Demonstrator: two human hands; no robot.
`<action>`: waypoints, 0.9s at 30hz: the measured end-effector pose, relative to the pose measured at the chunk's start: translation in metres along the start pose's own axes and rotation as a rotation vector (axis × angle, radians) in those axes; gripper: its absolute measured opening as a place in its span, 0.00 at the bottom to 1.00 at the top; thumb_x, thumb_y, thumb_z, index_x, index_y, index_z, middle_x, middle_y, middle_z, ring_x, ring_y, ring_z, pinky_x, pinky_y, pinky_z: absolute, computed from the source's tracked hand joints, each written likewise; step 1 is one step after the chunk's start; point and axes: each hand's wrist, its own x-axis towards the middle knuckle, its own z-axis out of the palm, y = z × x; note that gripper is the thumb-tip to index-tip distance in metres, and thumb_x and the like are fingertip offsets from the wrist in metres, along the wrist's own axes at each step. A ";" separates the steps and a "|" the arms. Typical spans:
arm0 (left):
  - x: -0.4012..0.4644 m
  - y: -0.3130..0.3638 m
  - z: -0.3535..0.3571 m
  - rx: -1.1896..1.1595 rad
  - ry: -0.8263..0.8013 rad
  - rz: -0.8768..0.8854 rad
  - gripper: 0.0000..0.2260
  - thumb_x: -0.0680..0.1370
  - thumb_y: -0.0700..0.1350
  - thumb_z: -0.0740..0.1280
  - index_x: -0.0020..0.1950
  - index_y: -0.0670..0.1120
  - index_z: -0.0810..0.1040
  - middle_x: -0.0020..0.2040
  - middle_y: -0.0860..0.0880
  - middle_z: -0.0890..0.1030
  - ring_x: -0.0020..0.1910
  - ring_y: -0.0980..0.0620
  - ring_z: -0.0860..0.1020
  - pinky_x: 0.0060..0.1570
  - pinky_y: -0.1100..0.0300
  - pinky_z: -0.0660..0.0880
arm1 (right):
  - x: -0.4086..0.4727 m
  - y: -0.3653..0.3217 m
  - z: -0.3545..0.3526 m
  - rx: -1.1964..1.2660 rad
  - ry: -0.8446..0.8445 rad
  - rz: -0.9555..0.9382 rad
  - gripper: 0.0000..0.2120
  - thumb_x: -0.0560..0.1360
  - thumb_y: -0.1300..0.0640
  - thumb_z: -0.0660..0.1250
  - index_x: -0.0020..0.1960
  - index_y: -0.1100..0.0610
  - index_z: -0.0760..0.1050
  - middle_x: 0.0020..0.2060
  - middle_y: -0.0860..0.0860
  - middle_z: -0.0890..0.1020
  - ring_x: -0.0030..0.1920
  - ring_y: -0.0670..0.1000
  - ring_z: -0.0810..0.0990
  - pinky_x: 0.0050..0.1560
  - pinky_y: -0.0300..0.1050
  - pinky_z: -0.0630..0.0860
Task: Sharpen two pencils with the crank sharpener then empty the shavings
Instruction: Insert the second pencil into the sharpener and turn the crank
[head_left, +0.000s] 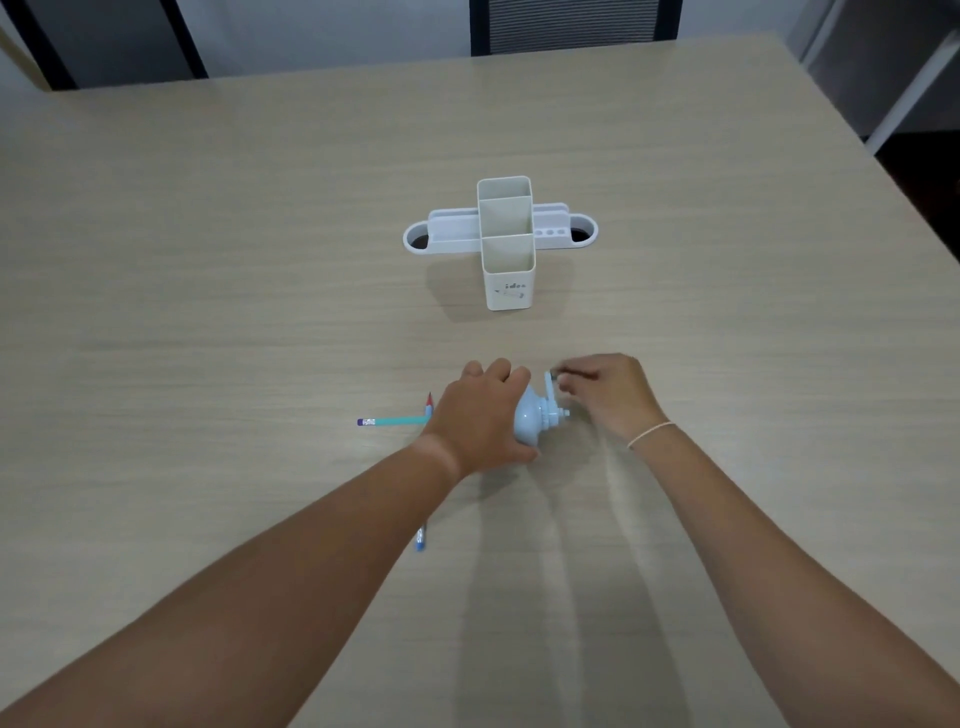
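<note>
A pale blue crank sharpener (532, 418) stands on the table near the middle. My left hand (480, 413) wraps over its body from the left and hides most of it. My right hand (605, 392) pinches the crank handle (551, 382) at the sharpener's right end. A teal pencil (395, 421) with a purple eraser end lies flat to the left, its far end running under my left hand. A second, blue pencil (422, 538) shows below my left forearm, and a red tip (429, 400) pokes out above my wrist.
A white desk organiser (506, 244) with two tall square cups and low side trays stands farther back at the centre. The beige wood-grain table (208, 286) stretches wide around it. A dark chair (571, 26) sits beyond the far edge.
</note>
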 end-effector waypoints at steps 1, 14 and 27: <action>0.000 0.000 0.000 0.000 0.005 -0.001 0.30 0.65 0.56 0.74 0.61 0.45 0.69 0.56 0.47 0.73 0.53 0.44 0.69 0.52 0.50 0.75 | -0.003 0.008 0.005 -0.097 -0.058 0.021 0.06 0.70 0.69 0.66 0.44 0.66 0.82 0.39 0.55 0.83 0.37 0.43 0.77 0.36 0.23 0.69; 0.000 -0.001 0.001 -0.003 0.007 0.002 0.29 0.64 0.56 0.74 0.60 0.46 0.69 0.55 0.47 0.73 0.52 0.44 0.69 0.50 0.49 0.75 | 0.002 -0.005 -0.003 -0.016 -0.011 0.011 0.07 0.71 0.68 0.66 0.46 0.65 0.82 0.36 0.53 0.81 0.34 0.42 0.76 0.41 0.27 0.71; 0.001 -0.001 0.001 0.009 0.013 0.002 0.29 0.65 0.56 0.74 0.60 0.45 0.69 0.55 0.47 0.73 0.53 0.44 0.70 0.48 0.51 0.74 | -0.024 -0.015 -0.034 0.166 -0.245 0.020 0.07 0.72 0.70 0.66 0.48 0.67 0.80 0.30 0.49 0.81 0.27 0.37 0.77 0.34 0.24 0.74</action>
